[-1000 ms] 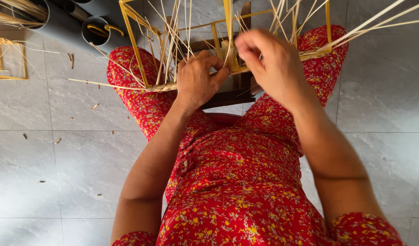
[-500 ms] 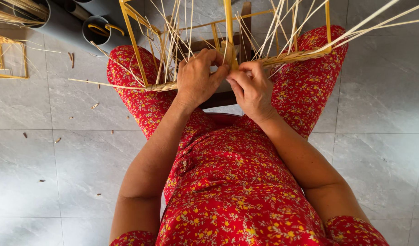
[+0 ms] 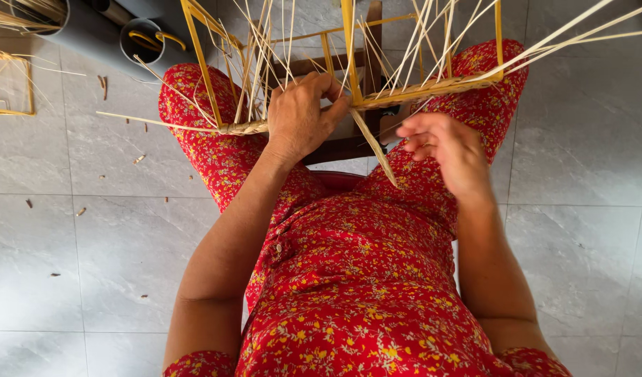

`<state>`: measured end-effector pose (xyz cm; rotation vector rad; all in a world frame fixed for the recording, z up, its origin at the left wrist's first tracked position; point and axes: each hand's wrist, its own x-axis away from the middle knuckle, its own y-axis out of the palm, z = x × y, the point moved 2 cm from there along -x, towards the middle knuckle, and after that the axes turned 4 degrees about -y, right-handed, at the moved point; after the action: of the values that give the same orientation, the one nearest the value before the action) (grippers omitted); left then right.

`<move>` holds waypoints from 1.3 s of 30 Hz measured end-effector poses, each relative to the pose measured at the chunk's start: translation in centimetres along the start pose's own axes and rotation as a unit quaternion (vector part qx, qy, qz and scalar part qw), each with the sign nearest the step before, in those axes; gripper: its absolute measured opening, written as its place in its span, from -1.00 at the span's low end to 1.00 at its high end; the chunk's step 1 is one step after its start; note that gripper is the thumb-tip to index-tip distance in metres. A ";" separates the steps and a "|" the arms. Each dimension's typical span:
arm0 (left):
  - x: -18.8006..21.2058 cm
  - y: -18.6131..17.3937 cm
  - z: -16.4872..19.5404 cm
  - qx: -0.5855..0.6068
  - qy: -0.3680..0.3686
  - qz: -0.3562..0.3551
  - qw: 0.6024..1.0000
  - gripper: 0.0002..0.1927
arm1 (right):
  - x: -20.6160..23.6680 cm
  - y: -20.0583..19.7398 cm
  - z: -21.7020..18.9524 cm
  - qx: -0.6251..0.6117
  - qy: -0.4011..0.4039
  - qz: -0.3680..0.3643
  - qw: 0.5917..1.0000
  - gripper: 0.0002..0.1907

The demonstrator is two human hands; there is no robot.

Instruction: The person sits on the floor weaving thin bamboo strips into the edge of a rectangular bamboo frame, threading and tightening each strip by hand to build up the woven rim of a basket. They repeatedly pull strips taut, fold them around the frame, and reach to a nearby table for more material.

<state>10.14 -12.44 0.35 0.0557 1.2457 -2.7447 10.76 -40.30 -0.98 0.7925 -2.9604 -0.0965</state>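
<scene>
— What did the left hand (image 3: 303,115) hold?
— Its fingers (image 3: 328,87) were closed on the woven strip (image 3: 245,128) at the yellow frame (image 3: 349,42), just beside them.
— And the right hand (image 3: 447,150)?
— Loosely curled, empty, near the loose strand (image 3: 375,148) hanging between both hands. Best to keep the weave pinched tight while pulling the strand.

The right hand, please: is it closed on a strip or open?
Open: the right hand hangs beside the yellow frame with fingers loosely curled, gripping nothing.
</scene>
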 end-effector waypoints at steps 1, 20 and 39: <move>0.0 -0.1 0.0 -0.005 0.000 0.002 1.000 -0.78 | -1.2 1.1 0.8 0.041 0.027 0.008 0.999 -0.64; 5.7 -4.0 3.6 -0.062 0.161 0.330 0.928 -0.55 | -4.0 1.3 1.9 -0.391 0.124 -0.009 0.912 -0.73; 0.9 1.7 3.5 0.123 0.037 0.149 0.980 -0.86 | -10.4 4.9 -5.5 0.549 -0.429 -0.049 0.716 -0.62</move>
<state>9.54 -16.21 1.32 0.3427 0.8248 -2.6331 17.77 -31.13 4.31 1.2032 -3.5742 1.9814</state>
